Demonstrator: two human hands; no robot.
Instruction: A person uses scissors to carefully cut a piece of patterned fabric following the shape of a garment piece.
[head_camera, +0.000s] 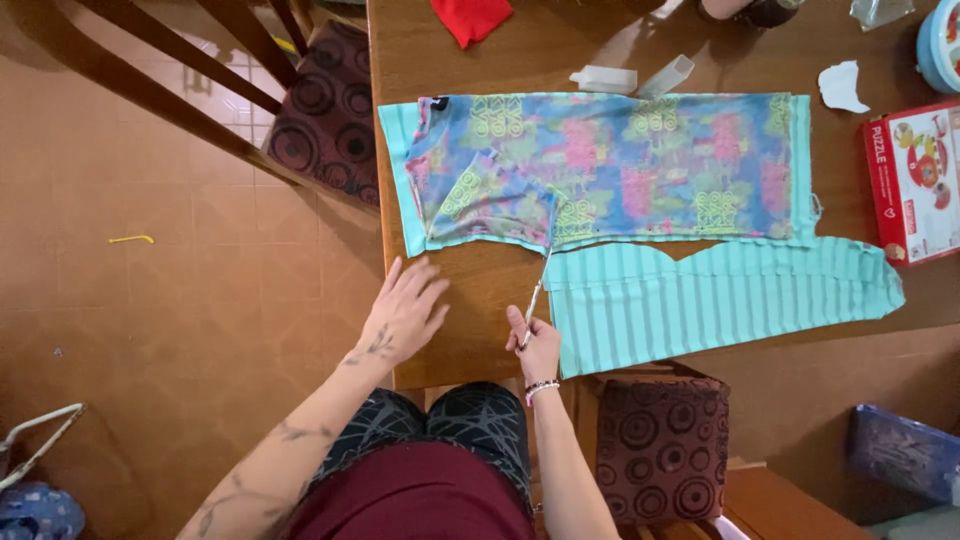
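Note:
A multicoloured patterned garment (610, 165) lies flat on a piece of striped turquoise fabric (720, 290) on the wooden table (470, 290). My right hand (535, 345) grips a pair of scissors (535, 295) whose blades point up to the garment's lower edge, at the left end of the striped fabric. My left hand (405, 310) rests flat and open on the bare wood, just left of the scissors and below the garment's sleeve.
A red cloth (470, 18), two clear plastic pieces (630, 78), a white paper scrap (842, 88) and a red puzzle box (915, 180) lie along the table's far and right sides. Cushioned chairs (330, 110) stand beside the table; a yellow bit (130, 239) lies on the tiled floor.

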